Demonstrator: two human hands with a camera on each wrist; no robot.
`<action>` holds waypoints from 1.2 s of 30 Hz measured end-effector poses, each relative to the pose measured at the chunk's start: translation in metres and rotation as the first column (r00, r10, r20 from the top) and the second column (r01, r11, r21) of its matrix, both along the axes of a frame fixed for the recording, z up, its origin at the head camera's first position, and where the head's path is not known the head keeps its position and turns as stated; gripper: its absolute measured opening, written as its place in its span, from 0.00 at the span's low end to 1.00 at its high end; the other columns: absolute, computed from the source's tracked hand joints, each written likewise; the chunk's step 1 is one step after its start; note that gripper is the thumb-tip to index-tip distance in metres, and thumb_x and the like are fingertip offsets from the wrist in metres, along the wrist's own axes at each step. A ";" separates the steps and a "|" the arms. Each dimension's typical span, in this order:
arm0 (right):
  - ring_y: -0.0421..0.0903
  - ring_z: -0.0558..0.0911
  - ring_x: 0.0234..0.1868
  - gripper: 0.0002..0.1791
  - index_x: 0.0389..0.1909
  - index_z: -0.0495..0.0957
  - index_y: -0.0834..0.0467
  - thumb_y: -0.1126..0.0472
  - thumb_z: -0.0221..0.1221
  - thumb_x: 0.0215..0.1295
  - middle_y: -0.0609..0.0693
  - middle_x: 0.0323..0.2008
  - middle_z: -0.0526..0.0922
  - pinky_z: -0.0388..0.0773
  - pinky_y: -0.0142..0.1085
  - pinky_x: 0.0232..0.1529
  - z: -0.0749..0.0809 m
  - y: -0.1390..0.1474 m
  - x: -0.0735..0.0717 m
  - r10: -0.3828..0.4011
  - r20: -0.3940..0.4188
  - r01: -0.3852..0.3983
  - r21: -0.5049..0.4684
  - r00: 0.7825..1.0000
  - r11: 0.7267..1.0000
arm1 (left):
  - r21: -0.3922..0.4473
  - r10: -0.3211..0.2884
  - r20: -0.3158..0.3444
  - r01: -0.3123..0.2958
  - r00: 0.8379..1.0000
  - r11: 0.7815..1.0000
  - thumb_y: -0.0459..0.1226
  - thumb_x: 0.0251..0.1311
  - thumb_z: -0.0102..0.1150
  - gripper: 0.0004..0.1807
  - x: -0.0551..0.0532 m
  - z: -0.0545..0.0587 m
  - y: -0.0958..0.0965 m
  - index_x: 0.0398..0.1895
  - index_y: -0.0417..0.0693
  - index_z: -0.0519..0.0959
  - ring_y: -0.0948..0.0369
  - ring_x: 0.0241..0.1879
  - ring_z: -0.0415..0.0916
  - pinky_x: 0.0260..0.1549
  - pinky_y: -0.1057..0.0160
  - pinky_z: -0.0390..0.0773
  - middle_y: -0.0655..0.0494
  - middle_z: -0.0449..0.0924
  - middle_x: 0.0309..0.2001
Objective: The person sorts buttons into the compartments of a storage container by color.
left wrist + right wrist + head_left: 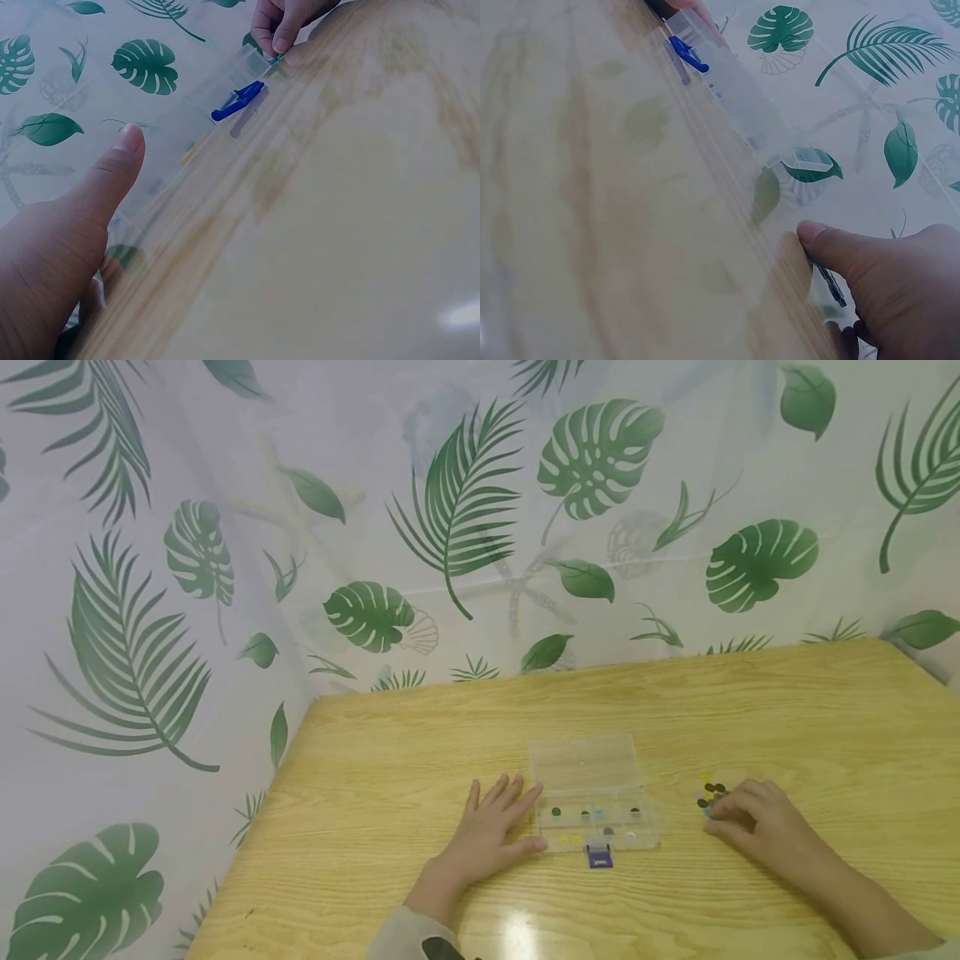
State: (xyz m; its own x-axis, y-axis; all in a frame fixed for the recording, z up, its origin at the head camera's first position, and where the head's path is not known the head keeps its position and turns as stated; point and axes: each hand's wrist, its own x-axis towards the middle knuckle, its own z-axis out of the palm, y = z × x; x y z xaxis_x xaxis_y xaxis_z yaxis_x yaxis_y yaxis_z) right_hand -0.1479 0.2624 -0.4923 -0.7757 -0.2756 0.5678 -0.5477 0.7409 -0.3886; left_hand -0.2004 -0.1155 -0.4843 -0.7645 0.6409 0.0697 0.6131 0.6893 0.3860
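Observation:
A clear plastic compartment box point(546, 843) lies with its lid point(585, 760) folded back and a blue latch point(600, 857) at its front. Small round button-like discs in green, yellow, blue and dark tones sit in its compartments. My left hand point(491, 835) rests at the box's left side, fingers spread, thumb at the front corner. To the right of the box, my right hand point(768, 831) is over a small pile of discs point(709, 787), thumb and forefinger pinching a blue disc point(276, 59) at the pile's near edge. Its other fingers are curled.
The box and pile stand on a wood-grain table point(405, 735). A white curtain with green leaf prints point(480, 527) hangs behind the table and along its left side. Light glares off the tabletop near the front edge.

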 end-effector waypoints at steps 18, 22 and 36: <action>0.32 0.64 0.32 0.07 0.29 0.78 0.53 0.59 0.68 0.51 0.37 0.29 0.73 0.62 0.22 0.31 -0.006 0.000 -0.006 0.061 -0.110 -0.055 0.050 0.992 0.997 | 0.003 -0.004 -0.002 0.004 1.000 1.000 0.67 0.62 0.35 0.40 0.001 0.004 0.000 0.75 0.63 0.49 0.49 0.74 0.40 0.67 0.36 0.30 0.48 0.47 0.74; 0.33 0.65 0.33 0.08 0.29 0.78 0.54 0.56 0.66 0.54 0.38 0.30 0.73 0.62 0.22 0.34 -0.005 -0.001 -0.007 0.086 -0.148 -0.078 0.057 0.985 0.995 | 0.005 -0.004 0.001 0.004 1.000 1.000 0.66 0.63 0.36 0.40 0.001 0.004 0.000 0.75 0.63 0.49 0.49 0.74 0.39 0.66 0.36 0.30 0.48 0.47 0.74; 0.33 0.66 0.34 0.08 0.29 0.77 0.53 0.60 0.67 0.51 0.38 0.30 0.73 0.62 0.22 0.35 -0.003 -0.002 -0.005 0.112 -0.156 -0.106 0.049 0.981 0.993 | 0.006 -0.005 0.005 0.005 1.000 1.000 0.68 0.62 0.33 0.41 0.000 0.003 0.000 0.75 0.63 0.48 0.49 0.74 0.39 0.67 0.36 0.30 0.49 0.46 0.74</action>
State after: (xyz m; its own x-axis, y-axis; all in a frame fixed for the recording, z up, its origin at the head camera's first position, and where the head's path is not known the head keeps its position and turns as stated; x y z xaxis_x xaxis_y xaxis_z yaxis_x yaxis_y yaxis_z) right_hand -0.1524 0.2602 -0.4951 -0.6411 -0.3786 0.6675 -0.6782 0.6867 -0.2619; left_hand -0.2001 -0.1156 -0.4816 -0.7619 0.6439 0.0695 0.6141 0.6841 0.3936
